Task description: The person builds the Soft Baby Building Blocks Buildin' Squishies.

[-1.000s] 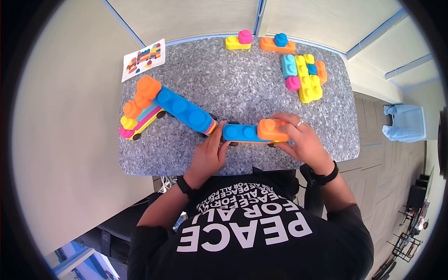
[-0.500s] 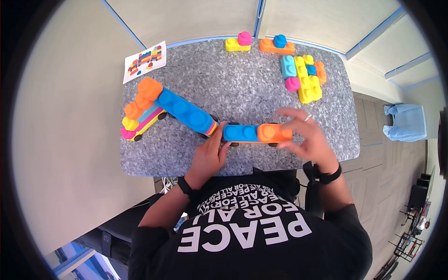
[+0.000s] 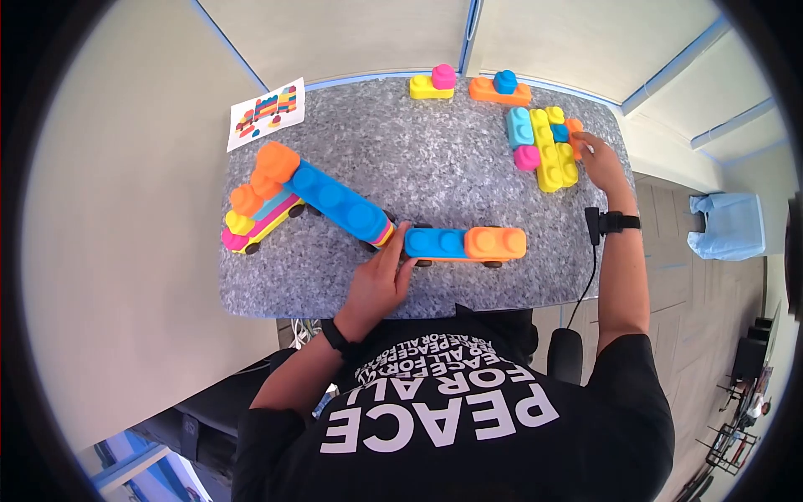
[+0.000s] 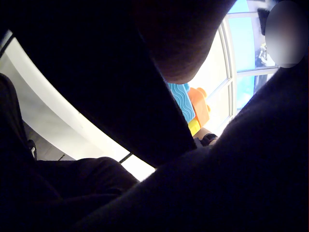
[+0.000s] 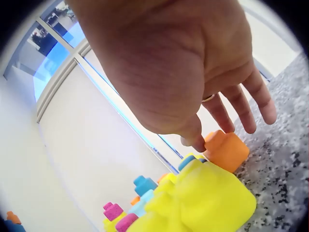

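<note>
Nearest you, your left hand point(image 3: 374, 280) rests where the long blue wagon point(image 3: 339, 203) meets the short wagon point(image 3: 439, 243), fingers nearly straight and together; a careless sideways lean there could roll the wheels and part the pair. Farther out, toward the right side of the tabletop point(image 3: 468, 167), your right hand point(image 3: 604, 167) reaches the orange block point(image 5: 227, 151). Your thumb is at its edge and the other fingers spread above and behind; I cannot tell whether they grip it. Catching only a stud could let it slip, and dragging it inward could scatter the yellow block point(image 5: 212, 198) and small blue block point(image 3: 559, 132) just beside it.
</note>
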A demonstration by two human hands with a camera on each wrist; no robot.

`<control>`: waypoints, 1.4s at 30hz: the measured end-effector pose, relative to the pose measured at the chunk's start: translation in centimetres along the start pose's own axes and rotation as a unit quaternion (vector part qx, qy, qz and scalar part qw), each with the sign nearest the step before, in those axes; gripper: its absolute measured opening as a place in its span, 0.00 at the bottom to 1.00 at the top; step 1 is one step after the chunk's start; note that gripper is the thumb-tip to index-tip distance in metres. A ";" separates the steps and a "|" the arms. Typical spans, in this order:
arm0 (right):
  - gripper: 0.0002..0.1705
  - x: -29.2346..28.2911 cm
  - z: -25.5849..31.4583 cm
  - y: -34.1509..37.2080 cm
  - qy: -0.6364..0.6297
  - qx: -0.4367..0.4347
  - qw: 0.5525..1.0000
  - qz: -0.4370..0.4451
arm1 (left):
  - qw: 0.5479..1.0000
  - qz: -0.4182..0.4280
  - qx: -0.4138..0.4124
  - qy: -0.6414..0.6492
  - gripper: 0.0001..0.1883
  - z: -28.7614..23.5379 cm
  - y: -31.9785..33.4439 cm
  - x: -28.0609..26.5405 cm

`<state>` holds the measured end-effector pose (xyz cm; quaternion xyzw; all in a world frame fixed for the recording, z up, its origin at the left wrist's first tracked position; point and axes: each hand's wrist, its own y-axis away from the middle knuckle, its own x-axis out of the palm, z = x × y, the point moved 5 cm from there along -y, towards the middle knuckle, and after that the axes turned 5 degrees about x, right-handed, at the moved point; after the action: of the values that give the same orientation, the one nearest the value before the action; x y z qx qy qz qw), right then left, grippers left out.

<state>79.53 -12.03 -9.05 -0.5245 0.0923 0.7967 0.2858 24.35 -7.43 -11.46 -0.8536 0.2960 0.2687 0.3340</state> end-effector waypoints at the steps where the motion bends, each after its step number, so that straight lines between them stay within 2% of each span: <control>1: 0.21 -0.1 0.2 -0.2 -0.002 0.038 0.999 -0.003 | 1.000 -0.003 0.004 -0.003 0.36 0.0 0.0 0.0; 2: 0.21 -0.2 0.3 -0.3 -0.003 0.077 0.997 -0.006 | 1.000 -0.005 0.007 -0.005 0.36 -0.1 0.0 0.0; 5: 0.21 -0.7 -1.5 -1.3 0.016 0.087 0.996 -0.030 | 1.000 0.000 0.001 0.009 0.35 -0.3 -0.2 -0.2; 8: 0.20 -3.3 -0.2 -0.5 -0.045 0.053 0.993 -0.092 | 1.000 -0.003 0.009 0.010 0.35 -0.4 -0.3 -0.2; 11: 0.19 -6.2 8.4 3.7 -0.214 -0.005 0.973 -0.083 | 1.000 0.000 -0.004 0.017 0.35 -0.1 -0.2 -0.1; 13: 0.18 -6.2 14.8 7.6 -0.324 -0.108 0.940 -0.017 | 0.999 0.008 -0.018 0.030 0.35 -0.1 -0.2 0.0; 16: 0.17 -5.6 23.8 13.5 -0.280 -0.230 0.931 0.034 | 0.999 0.017 -0.033 0.040 0.35 -0.1 -0.2 0.0; 19: 0.19 -3.3 28.1 16.7 -0.257 -0.326 0.906 0.087 | 0.999 0.016 -0.024 0.013 0.35 -0.1 -0.1 -0.1; 24: 0.17 0.4 29.3 18.0 -0.205 -0.377 0.896 0.116 | 0.999 0.028 -0.026 -0.011 0.34 0.4 0.3 0.2; 28: 0.14 0.9 29.5 18.1 -0.153 -0.376 0.905 0.128 | 1.000 0.021 -0.017 -0.014 0.34 0.1 0.2 0.0; 31: 0.13 1.1 29.3 17.8 -0.166 -0.387 0.898 0.126 | 0.999 0.024 -0.025 -0.001 0.33 0.2 0.2 0.2; 37: 0.11 0.6 30.3 18.5 -0.095 -0.424 0.892 0.125 | 1.000 0.010 0.000 -0.004 0.34 -0.2 -0.2 -0.1; 40: 0.13 0.9 30.2 18.6 -0.091 -0.424 0.890 0.140 | 1.000 0.009 -0.011 0.016 0.35 -0.4 -0.3 -0.3; 42: 0.19 1.3 30.0 18.5 -0.091 -0.410 0.894 0.157 | 0.999 0.014 -0.026 0.026 0.35 -0.4 -0.3 -0.3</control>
<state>45.43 -13.34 0.00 -0.4990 -0.1880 0.8425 -0.0761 24.44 -7.42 -10.84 -0.8643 0.3098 0.2587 0.3002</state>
